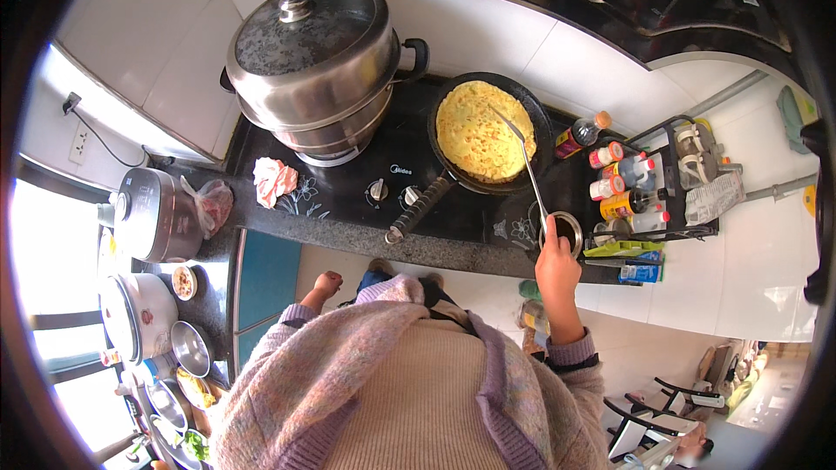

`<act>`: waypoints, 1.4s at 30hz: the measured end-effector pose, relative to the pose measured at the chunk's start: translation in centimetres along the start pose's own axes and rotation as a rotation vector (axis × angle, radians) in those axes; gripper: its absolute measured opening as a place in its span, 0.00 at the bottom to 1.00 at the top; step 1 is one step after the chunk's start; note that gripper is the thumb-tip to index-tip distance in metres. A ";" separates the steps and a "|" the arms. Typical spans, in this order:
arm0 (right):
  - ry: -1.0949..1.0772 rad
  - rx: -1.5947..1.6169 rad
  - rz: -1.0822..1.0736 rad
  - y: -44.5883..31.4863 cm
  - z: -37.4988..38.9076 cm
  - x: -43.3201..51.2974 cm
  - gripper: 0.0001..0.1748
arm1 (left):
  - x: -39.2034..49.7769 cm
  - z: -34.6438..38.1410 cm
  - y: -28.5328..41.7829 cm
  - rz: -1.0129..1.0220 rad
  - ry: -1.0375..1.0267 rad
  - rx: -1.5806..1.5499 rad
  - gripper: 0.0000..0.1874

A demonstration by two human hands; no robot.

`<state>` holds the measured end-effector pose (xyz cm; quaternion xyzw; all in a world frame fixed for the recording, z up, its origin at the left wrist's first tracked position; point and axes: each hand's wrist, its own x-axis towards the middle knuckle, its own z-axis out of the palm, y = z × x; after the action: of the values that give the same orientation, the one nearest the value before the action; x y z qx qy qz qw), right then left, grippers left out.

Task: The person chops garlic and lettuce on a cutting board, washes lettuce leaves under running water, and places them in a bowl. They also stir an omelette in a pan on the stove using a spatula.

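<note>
My right hand [559, 271] grips the handle of a long metal spatula [530, 173]. The blade rests on a round yellow egg pancake [483, 134], lightly browned in spots, which fills most of a black frying pan [543, 114]. Toward me points the pan's wrapped handle [421, 209], with no hand on it. Just beyond my right hand is a round metal bowl [577, 225] with dark contents, partly covered by the hand. My left hand [328, 284] hangs beside my body below the counter edge, fingers curled, nothing visible in it.
Left of the pan, a large lidded steel steamer [313, 78] stands on the black Midea cooktop [353, 199], near a crumpled pink cloth [274, 181]. Bottles [624, 203] and a black rack [702, 232] line the right. Cookers [160, 215] and bowls [191, 347] occupy the left counter.
</note>
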<state>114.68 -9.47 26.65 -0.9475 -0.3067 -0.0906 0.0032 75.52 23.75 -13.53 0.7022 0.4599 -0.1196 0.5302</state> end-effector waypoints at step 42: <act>-0.019 0.132 -0.285 0.9 5.9 5.9 0.31 | -21.5 8.9 1.6 -0.303 0.399 -0.074 0.15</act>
<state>120.92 -6.45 21.88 -0.8929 -0.4433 -0.0610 0.0497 67.86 4.94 -2.07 0.6151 0.6595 -0.0400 0.4303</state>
